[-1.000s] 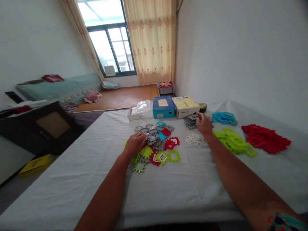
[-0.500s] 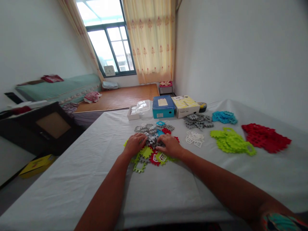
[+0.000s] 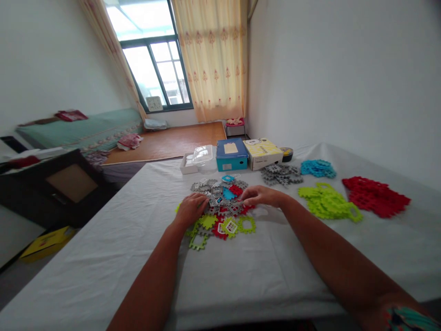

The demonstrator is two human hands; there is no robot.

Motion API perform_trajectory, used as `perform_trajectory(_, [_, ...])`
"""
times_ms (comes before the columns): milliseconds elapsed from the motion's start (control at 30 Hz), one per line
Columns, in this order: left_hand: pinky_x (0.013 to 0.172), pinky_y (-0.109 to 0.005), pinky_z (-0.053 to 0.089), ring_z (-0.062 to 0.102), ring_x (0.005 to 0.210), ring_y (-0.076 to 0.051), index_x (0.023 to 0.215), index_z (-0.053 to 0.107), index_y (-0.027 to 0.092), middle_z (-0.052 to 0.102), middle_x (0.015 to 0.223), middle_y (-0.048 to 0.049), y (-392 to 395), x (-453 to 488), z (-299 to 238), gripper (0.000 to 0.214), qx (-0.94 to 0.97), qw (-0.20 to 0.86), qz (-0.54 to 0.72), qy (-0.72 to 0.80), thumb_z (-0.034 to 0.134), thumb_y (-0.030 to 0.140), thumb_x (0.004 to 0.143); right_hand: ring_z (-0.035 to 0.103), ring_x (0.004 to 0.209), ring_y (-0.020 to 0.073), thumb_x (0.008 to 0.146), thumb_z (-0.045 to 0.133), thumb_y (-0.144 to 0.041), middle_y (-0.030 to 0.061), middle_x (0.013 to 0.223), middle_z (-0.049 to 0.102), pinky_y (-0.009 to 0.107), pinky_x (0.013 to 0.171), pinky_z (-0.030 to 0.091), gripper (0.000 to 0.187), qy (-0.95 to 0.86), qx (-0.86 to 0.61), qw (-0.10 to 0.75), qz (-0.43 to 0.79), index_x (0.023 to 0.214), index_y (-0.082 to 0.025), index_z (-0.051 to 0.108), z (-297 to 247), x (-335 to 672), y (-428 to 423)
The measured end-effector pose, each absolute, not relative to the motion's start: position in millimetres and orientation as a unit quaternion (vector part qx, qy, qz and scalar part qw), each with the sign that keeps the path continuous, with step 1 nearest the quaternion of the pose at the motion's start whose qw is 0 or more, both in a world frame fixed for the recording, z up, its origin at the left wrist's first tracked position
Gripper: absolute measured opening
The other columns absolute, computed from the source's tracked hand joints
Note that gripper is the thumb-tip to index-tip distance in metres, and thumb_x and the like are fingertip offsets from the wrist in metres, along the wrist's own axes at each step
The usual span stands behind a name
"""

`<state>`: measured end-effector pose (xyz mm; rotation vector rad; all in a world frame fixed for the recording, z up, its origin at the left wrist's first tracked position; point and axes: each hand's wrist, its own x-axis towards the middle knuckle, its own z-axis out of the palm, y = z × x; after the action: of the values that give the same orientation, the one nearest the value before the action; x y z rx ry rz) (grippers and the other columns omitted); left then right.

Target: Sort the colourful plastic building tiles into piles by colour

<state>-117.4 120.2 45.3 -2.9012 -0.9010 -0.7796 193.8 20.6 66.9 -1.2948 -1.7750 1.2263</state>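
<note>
A mixed heap of interlocking plastic tiles (image 3: 223, 202) in grey, red, blue, green and white lies mid-table on the white cloth. My left hand (image 3: 191, 209) rests on the heap's left side, fingers curled over tiles. My right hand (image 3: 262, 196) hovers at the heap's right edge, fingers pinched together on something I cannot make out. Sorted piles lie to the right: grey tiles (image 3: 280, 174), blue tiles (image 3: 317, 168), green tiles (image 3: 325, 201), red tiles (image 3: 375, 196). The small white-tile pile is hidden behind my right hand.
A blue box (image 3: 231, 155), a yellow-white box (image 3: 262, 153), a clear plastic tub (image 3: 203, 155) and a dark round tin (image 3: 286, 153) stand along the table's far edge (image 3: 165, 163). Beyond are a bed, a wooden platform and a window. A dark cabinet stands left.
My right hand came from the grey pile to the mixed heap, then lifted towards the heap's right edge. My left hand stayed on the heap. The view shifted slightly.
</note>
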Motion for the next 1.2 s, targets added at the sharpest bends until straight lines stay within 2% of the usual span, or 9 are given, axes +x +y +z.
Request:
perform_trajectory(67, [0.087,-0.034,0.049,0.063,0.094,-0.018,0.091,0.069,0.024,0.072,0.100,-0.0025,120.0,-117.4,45.8,0.028,-0.926,0.003,-0.243,-0.289,0.044,0.035,0.095,0.061,0.076,0.0150,0.070,0.072,-0.052,0.0062,0.092,0.069,0.027,0.067,0.048,0.048,-0.625,-0.539,0.374,0.422,0.100,-0.015,0.066,66.9,220.5,25.1])
perform_trajectory(167, [0.087,-0.034,0.049,0.063,0.095,-0.019,0.093,0.069,0.023,0.072,0.100,-0.0026,120.0,-117.1,45.9,0.029,-0.927,0.006,-0.238,-0.290,0.043,0.036,0.096,0.062,0.082,0.0188,0.070,0.071,-0.050,0.0094,0.097,0.068,0.031,0.069,0.051,0.048,-0.514,-0.657,0.517,0.193,0.102,-0.016,0.064,62.8,259.1,31.6])
perform_trajectory(233, [0.087,-0.034,0.049,0.063,0.095,-0.018,0.093,0.069,0.023,0.072,0.100,-0.0028,120.5,-117.0,45.3,0.029,-0.927,0.006,-0.240,-0.287,0.043,0.036,0.096,0.061,0.084,0.0213,0.071,0.070,-0.048,0.0117,0.099,0.066,0.034,0.070,0.052,0.046,-0.443,-0.704,0.552,0.051,0.102,-0.016,0.063,58.6,280.4,33.3])
perform_trajectory(300, [0.087,-0.034,0.049,0.063,0.094,-0.018,0.093,0.069,0.023,0.072,0.100,-0.0029,121.1,-116.9,44.6,0.029,-0.928,0.005,-0.243,-0.284,0.044,0.035,0.096,0.061,0.084,0.0228,0.073,0.068,-0.044,0.0137,0.102,0.065,0.036,0.070,0.053,0.042,-0.406,-0.725,0.556,-0.009,0.104,-0.015,0.061,54.1,296.2,32.5])
perform_trajectory(600, [0.085,-0.034,0.049,0.063,0.092,-0.018,0.092,0.069,0.023,0.072,0.099,-0.0030,121.0,-117.1,44.0,0.028,-0.925,0.012,-0.247,-0.287,0.044,0.035,0.095,0.062,0.081,0.0233,0.075,0.058,-0.022,0.0184,0.113,0.061,0.042,0.077,0.052,0.033,-0.372,-0.753,0.539,-0.070,0.106,-0.013,0.060,39.7,302.3,40.6])
perform_trajectory(767, [0.086,-0.034,0.049,0.063,0.094,-0.018,0.092,0.069,0.023,0.072,0.100,-0.0027,121.4,-117.0,44.3,0.028,-0.928,0.009,-0.240,-0.286,0.044,0.036,0.095,0.064,0.073,0.0175,0.083,0.058,-0.035,0.0075,0.096,0.070,0.034,0.076,0.051,0.028,-0.614,-0.643,0.453,0.062,0.104,-0.018,0.066,50.6,236.3,38.9])
perform_trajectory(933, [0.087,-0.033,0.049,0.063,0.095,-0.018,0.093,0.069,0.024,0.072,0.101,-0.0025,120.4,-117.1,45.7,0.028,-0.926,0.002,-0.241,-0.291,0.044,0.035,0.095,0.064,0.095,0.0205,0.073,0.074,-0.044,0.0067,0.108,0.069,0.031,0.086,0.048,0.047,-0.818,-0.467,0.273,0.195,0.113,-0.021,0.067,56.8,175.2,23.7])
perform_trajectory(1033, [0.086,-0.033,0.050,0.064,0.094,-0.018,0.091,0.070,0.023,0.072,0.100,-0.0028,119.1,-117.1,46.9,0.029,-0.926,0.004,-0.241,-0.290,0.044,0.036,0.095,0.062,0.100,0.0224,0.073,0.075,-0.038,0.0087,0.109,0.069,0.034,0.091,0.046,0.045,-0.834,-0.464,0.245,0.170,0.112,-0.019,0.068,53.3,167.7,22.3])
perform_trajectory(1200, [0.086,-0.034,0.050,0.064,0.092,-0.018,0.091,0.070,0.023,0.072,0.099,-0.0034,119.3,-116.8,47.0,0.029,-0.926,0.007,-0.244,-0.289,0.044,0.035,0.095,0.064,0.093,0.0213,0.072,0.075,-0.042,0.0076,0.099,0.071,0.032,0.085,0.047,0.038,-0.825,-0.477,0.254,0.165,0.103,-0.019,0.071,50.6,168.6,23.7])
